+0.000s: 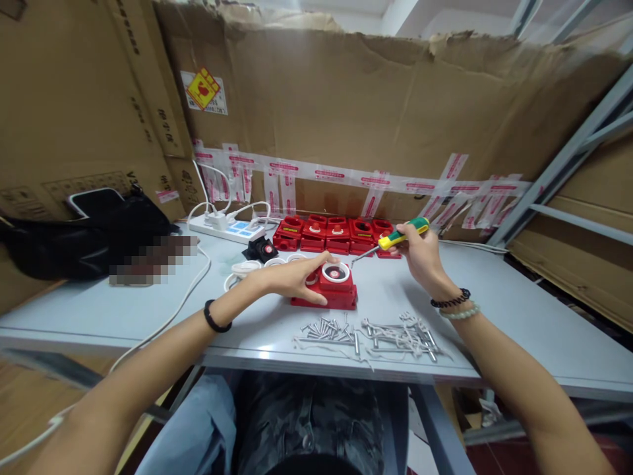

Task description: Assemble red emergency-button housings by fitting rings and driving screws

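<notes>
On the grey table a red plastic housing (340, 298) sits upright, with a white ring (335, 280) around a dark round opening on its top. My left hand (297, 280) grips the housing from the left, thumb toward me and fingers over the top. In my right hand (421, 254) is a screwdriver (403, 233) with a green and yellow handle. Its shaft slants down to the left, and the tip is near the ring's right edge; whether it touches cannot be made out. Loose screws (326, 328) lie in front of the housing.
Several red housings (338, 232) stand in a row at the back. White rings (246, 267) and a black part (260, 250) lie left of my work. Metal rods with strings (403, 338) are near the front edge. A power strip (227, 227) and black bag (99, 231) sit left.
</notes>
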Tool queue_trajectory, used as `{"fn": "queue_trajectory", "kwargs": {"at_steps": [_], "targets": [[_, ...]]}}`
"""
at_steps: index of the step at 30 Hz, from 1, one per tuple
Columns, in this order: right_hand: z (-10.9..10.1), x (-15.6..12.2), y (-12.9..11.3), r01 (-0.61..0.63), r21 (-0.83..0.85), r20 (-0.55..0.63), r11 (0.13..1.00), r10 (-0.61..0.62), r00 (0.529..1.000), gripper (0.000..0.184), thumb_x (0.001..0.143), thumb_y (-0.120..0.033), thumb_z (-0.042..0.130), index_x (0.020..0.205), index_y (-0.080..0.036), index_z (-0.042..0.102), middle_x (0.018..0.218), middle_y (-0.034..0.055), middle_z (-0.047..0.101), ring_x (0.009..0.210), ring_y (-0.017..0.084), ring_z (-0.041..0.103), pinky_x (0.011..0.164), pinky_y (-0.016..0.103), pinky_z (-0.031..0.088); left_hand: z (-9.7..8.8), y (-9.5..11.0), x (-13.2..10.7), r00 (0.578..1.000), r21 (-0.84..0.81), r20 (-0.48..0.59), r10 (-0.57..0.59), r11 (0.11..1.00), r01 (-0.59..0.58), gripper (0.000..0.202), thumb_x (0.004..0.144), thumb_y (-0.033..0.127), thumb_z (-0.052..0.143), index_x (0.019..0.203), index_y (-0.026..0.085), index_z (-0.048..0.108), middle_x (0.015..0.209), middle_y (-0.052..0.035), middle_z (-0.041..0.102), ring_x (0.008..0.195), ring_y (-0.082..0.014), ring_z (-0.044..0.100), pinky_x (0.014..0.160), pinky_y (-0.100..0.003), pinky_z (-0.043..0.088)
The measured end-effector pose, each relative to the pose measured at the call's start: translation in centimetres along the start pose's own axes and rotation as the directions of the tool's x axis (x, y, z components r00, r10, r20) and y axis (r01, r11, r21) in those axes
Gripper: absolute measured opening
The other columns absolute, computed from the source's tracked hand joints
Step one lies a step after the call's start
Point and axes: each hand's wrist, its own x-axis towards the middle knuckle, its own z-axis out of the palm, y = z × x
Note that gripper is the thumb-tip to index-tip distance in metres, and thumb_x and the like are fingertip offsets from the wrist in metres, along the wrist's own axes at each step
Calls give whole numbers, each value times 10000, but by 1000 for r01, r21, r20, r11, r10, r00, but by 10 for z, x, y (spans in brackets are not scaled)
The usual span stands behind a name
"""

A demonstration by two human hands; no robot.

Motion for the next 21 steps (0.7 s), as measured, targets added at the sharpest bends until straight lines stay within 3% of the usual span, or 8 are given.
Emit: {"fn": "queue_trajectory", "kwargs": {"at_steps": [21], "targets": [[4, -1, 6, -54, 49, 9, 997, 53, 999, 235, 632, -297, 706, 683, -204, 495, 469, -48, 607, 370, 105, 567, 366, 204, 491, 0, 1, 1, 1000, 2, 4, 9, 1000, -9, 743, 715, 457, 715, 1319, 242, 338, 1377, -108, 463, 1193, -273, 502, 972, -353, 398]]}}
